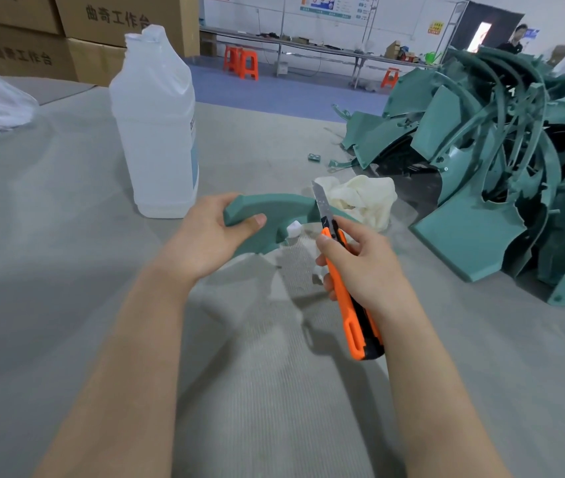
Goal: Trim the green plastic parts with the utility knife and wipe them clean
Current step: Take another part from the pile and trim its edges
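left hand (205, 238): green part (275, 205) | right hand (365, 265): utility knife (353, 322) | blade (321, 205): perhaps touching part

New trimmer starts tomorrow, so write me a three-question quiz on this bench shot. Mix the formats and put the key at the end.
1. True or false: the left hand grips the curved green part.
2. The utility knife in the right hand has a handle that is: A blue, B orange, C white.
3. Fill in: the white bottle stands ___ beyond the left hand.
Key: 1 true; 2 B; 3 upright.
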`<state>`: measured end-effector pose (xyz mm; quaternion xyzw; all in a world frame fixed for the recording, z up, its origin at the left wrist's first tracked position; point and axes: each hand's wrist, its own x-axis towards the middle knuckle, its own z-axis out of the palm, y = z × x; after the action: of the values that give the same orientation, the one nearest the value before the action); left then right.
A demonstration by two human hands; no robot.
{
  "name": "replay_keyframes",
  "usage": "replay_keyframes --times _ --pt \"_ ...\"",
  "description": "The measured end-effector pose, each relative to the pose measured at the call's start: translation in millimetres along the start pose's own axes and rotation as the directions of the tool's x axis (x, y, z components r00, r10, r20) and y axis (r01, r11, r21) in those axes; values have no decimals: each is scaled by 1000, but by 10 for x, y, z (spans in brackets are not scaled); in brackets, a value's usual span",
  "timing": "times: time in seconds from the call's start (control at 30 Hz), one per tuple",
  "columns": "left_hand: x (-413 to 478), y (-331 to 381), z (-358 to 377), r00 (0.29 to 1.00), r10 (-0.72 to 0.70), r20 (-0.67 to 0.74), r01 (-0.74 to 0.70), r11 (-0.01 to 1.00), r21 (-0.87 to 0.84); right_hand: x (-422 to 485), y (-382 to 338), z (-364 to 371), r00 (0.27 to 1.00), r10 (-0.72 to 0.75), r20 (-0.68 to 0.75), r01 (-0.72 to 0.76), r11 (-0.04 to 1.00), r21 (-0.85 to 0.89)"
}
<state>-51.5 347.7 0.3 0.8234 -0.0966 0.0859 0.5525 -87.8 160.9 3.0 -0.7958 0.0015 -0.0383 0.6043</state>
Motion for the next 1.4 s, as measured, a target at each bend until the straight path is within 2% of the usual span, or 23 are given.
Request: replay_keyframes --times 0.37,0.6,0.77,0.83,0.9,0.93,1.07,1.2,1.3,1.4 --pt "3 -16 -15 1000 -15 -10 15 1000 -10 -63 -67 42 996 -37 83 28 994 105" --pt "-8 19 -12 1000 13 7 -13 1000 9 -123 -120 164 967 -114 229 88 989 120" --pt "0 17 -26 1000 26 16 -26 999 24 -186 -154 178 905 -183 383 127 977 169" --pt "11 3 -13 1000 6 7 -5 1000 -12 -136 -131 165 952 -169 254 119 973 200" --pt "7 -7 -2 999 -21 -27 20 998 -52 -34 -68 81 993 -115 8 113 985 134" --pt "7 -12 2 999 -22 -39 20 998 -56 13 -29 20 994 -81 -68 87 992 94" --pt "4 0 21 998 -4 -62 3 1000 -30 111 96 -162 995 70 -77 -52 975 214" --pt "11 -27 -24 995 -7 -102 2 999 -44 233 286 -241 956 142 -255 -112 986 126" --pt "9 -36 -33 996 -8 -86 3 998 -58 282 375 -273 939 228 -257 -169 958 231" --pt "10 -36 -30 997 -12 -82 7 998 -64 290 394 -278 936 246 -253 -179 948 262"
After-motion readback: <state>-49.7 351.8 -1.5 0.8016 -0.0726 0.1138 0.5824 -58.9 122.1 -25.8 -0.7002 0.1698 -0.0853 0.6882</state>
